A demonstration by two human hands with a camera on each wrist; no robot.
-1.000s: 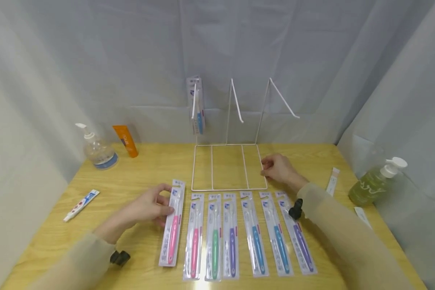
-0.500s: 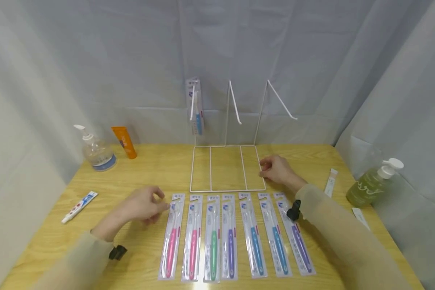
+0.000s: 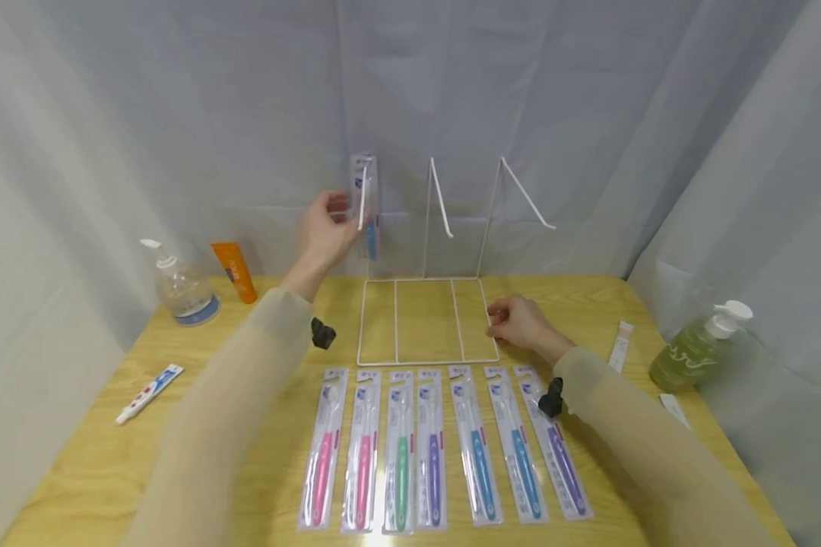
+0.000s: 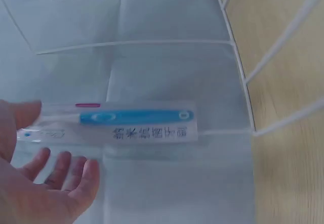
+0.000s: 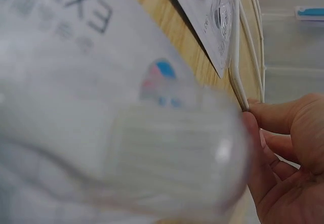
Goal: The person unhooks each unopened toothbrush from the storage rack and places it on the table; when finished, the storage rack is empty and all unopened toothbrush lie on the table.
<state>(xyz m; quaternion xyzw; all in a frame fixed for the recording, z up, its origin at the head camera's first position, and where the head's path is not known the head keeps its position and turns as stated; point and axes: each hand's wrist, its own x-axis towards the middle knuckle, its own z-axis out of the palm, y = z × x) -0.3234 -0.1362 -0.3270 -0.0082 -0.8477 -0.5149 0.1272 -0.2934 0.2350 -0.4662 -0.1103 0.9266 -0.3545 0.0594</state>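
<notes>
A person's left hand (image 3: 323,228), fingers relaxed and open, is raised beside a packaged blue toothbrush (image 3: 368,205) hanging on the far-left hook of a white wire rack (image 3: 427,319). The right hand (image 3: 516,323), fingers curled, grips the rack's right base edge on the bench (image 3: 96,471).

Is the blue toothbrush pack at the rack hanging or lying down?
Hanging: the pack hangs upright from the rack's left hook, above the table.

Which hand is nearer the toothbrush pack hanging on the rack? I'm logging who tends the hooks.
Left. The left hand is raised right beside the hanging toothbrush pack, fingers at its edge. The right hand is down on the table at the wire rack base's right edge.
</notes>
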